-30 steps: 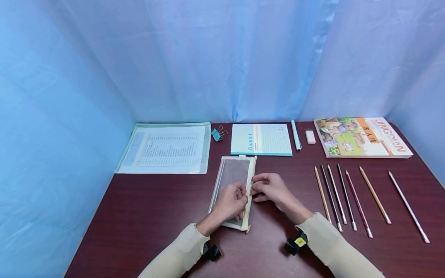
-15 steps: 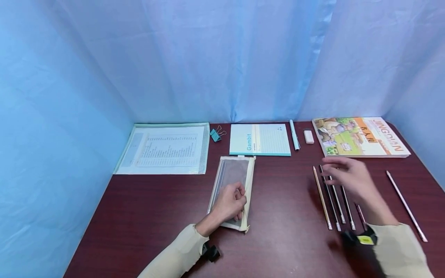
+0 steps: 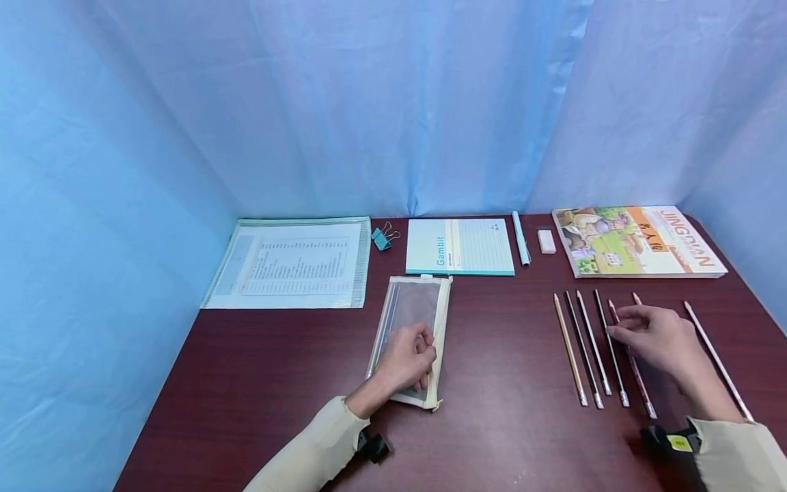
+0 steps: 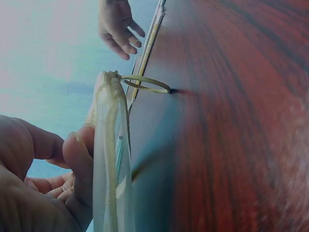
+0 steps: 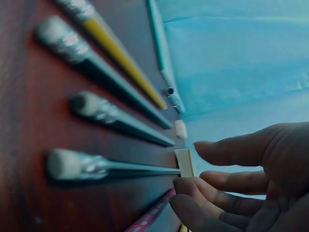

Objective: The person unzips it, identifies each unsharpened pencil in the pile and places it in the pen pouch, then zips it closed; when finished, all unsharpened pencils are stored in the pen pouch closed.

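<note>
the left hand (image 3: pixel 406 359) gripped the zip edge of the mesh pencil case (image 3: pixel 413 321) lying mid-table, hiding its near half. the right hand (image 3: pixel 658 336) hovered loose-fingered over the dark red pencil (image 3: pixel 637 379), covering its middle; contact was unclear.

place: staged desk booth | evidence: blue curtain (image 3: pixel 393 102) backdrop, dark table (image 3: pixel 504 383) (stationery laid out neatly)
</note>
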Motion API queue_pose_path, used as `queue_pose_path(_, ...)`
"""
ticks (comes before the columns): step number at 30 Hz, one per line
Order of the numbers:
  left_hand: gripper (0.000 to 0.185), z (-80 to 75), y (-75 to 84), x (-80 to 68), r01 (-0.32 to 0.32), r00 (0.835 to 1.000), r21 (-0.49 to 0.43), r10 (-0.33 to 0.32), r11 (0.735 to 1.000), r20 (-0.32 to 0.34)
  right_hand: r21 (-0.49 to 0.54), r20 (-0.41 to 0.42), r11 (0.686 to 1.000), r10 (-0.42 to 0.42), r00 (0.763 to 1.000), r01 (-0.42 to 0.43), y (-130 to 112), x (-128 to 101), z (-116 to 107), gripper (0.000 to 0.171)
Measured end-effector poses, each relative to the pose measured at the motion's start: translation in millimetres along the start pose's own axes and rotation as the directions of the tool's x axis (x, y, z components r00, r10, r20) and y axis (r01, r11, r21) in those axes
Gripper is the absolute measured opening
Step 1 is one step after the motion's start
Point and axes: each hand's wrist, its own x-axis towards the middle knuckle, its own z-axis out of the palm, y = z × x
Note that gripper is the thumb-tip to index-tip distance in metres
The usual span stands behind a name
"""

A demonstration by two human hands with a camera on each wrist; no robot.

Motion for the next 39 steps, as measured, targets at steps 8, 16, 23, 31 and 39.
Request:
queue_pose_path(8,0.007,0.0,-0.5,0.3,-0.016,1.000,0.003,0.016,1.000,-0.004,-0.118,0.042,0.993,0.019,0.999,-0.014,-3,5,7,0.043)
queue_pose_path(16,0.007,0.7,0.1,0.9,-0.029,1.000,0.016,0.029,0.999,-0.010,-0.187,0.098,0.981,0.067,0.993,-0.048,-11,9,7,0.031)
queue_pose_path(23,0.007,0.2,0.2,0.5,-0.025,1.000,0.007,0.025,1.000,-0.008,-0.213,0.125,0.976,0.070,0.990,-0.042,-17,13,6,0.015)
queue_pose_path(31,0.007,0.2,-0.2,0.3,-0.017,1.000,-0.007,0.017,1.000,-0.002,-0.227,0.141,0.969,0.134,0.981,-0.099,-25,15,2,0.014)
queue_pose_path(39,0.008,-0.5,-0.3,0.1,-0.012,1.000,-0.005,0.012,1.000,-0.001,-0.025,0.092,0.998,0.055,0.994,-0.053,-40,12,-12,0.051)
